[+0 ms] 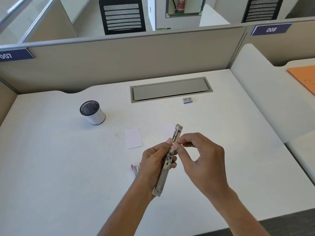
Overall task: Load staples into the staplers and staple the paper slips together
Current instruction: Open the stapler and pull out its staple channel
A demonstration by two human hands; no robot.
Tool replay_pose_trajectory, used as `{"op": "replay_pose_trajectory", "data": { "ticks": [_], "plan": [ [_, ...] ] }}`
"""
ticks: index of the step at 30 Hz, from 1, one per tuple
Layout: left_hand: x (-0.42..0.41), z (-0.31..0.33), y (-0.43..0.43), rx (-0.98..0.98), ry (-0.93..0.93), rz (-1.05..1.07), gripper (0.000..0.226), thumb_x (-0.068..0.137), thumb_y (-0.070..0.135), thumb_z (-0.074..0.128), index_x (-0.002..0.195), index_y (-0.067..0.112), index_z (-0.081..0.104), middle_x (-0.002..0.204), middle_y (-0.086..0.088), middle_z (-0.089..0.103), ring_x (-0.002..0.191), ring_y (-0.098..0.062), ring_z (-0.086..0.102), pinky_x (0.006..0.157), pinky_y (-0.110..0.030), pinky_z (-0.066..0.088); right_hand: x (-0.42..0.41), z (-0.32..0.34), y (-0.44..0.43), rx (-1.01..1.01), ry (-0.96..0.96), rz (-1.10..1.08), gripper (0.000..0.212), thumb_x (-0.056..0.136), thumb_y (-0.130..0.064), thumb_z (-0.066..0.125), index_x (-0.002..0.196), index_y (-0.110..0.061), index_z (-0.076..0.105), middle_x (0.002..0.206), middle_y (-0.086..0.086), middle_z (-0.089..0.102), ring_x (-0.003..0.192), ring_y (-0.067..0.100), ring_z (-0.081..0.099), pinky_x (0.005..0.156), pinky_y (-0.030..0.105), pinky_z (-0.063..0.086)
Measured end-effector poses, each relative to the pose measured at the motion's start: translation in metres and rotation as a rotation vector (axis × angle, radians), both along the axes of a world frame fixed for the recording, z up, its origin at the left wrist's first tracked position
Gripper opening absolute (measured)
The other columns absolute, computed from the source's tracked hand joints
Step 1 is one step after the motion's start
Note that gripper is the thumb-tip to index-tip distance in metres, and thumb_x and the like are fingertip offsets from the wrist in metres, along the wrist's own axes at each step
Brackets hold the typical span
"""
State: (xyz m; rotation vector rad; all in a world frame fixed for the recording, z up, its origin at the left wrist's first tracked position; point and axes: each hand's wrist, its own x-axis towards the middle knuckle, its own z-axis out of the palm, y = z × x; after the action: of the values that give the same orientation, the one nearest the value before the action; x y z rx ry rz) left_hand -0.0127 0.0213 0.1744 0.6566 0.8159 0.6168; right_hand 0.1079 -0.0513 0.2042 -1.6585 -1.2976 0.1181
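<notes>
Silver stapler [167, 160] is held above the desk's middle, near the front edge, btwn both hands. L hand [153, 163] wraps its lower half: fingers curled round the body, thumb lying along the left side. R hand [203, 159] meets it from the right, w/ thumb and forefinger pinched together on the stapler's edge about midway up and the other fingers loosely curled behind. Cannot tell whether a staple strip sits in that pinch; too small.

Stapler is bare metal, long and narrow, opened out nearly straight, channel facing up, tip pointing away and slightly right.

A second stapler [135, 169] w/ pink-red parts lies on the desk, partly hidden behind the L hand. Two white paper slips lie beyond the hands: one [133, 138] to the left, one [167, 131] faint, behind the stapler's tip. Small staple box [187, 100] lies farther back, just in front of a grey cable hatch [170, 89]. Mesh pen cup [92, 113] stands back left.

White desk [59, 167], beige partition [127, 60] w/ signs 007 and 008; office chairs beyond.
</notes>
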Motion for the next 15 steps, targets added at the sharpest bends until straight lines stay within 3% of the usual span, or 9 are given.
{"op": "replay_pose_trajectory", "data": {
  "ticks": [6,11,15],
  "plan": [
    [0.000,0.002,0.001,-0.082,-0.025,0.017,0.026,0.083,0.031,0.078,0.089,0.006,0.082,0.071,-0.004,0.062,0.061,-0.013,0.058,0.055,-0.023,0.051,-0.007,-0.006,-0.003,0.064,0.009,0.001,0.013,0.086,-0.004,0.080,0.095,-0.010,0.074,0.092,-0.007,0.075,0.087,0.003,0.070,0.081,0.010,0.050],
    [-0.001,0.003,0.002,-0.200,-0.107,0.033,0.034,0.081,0.031,0.078,0.099,0.003,0.079,0.090,-0.008,0.069,0.087,-0.020,0.067,0.095,-0.037,0.050,-0.023,-0.017,-0.008,0.089,-0.100,0.056,0.019,0.087,0.001,0.078,0.103,-0.007,0.076,0.100,-0.001,0.075,0.095,0.009,0.071,0.089,0.014,0.051],
    [-0.001,0.003,0.000,-0.229,-0.088,0.048,0.035,0.080,0.031,0.077,0.101,0.003,0.079,0.090,-0.010,0.064,0.093,-0.024,0.059,0.099,-0.038,0.042,-0.024,-0.022,-0.011,0.111,-0.193,0.052,0.015,0.088,0.001,0.076,0.103,-0.004,0.077,0.100,0.004,0.074,0.094,0.013,0.070,0.090,0.016,0.053]
  ]
}}
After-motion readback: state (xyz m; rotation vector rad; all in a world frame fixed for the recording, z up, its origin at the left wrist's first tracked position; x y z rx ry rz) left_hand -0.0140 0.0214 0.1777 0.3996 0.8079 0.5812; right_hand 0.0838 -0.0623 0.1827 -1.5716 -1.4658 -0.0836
